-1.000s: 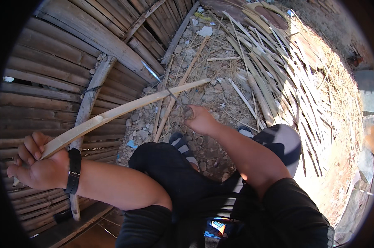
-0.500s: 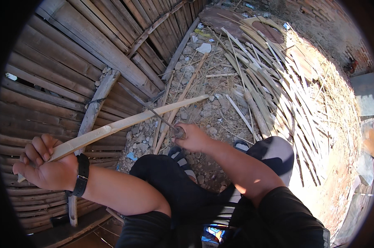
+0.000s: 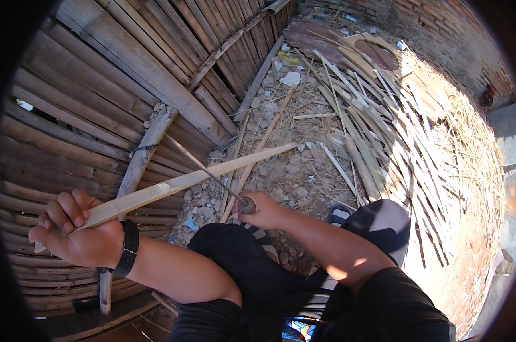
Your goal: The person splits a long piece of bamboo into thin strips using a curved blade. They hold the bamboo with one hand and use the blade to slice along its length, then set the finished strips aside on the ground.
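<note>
Bamboo strip (image 3: 212,171) gripped near one end by left hand (image 3: 78,229); right hand (image 3: 263,211) closed around handle (image 3: 247,206) of thin blade (image 3: 185,153), contact with strip unclear.

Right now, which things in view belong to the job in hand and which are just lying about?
In use:
Pale strip, in the left hand
Long-bladed tool, in the right hand

Apparently lying about:
Pile of strips, perhaps related
White scrap
Blue scrap

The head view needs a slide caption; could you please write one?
Left hand grips a pale strip; right hand holds a blade across it.
</note>
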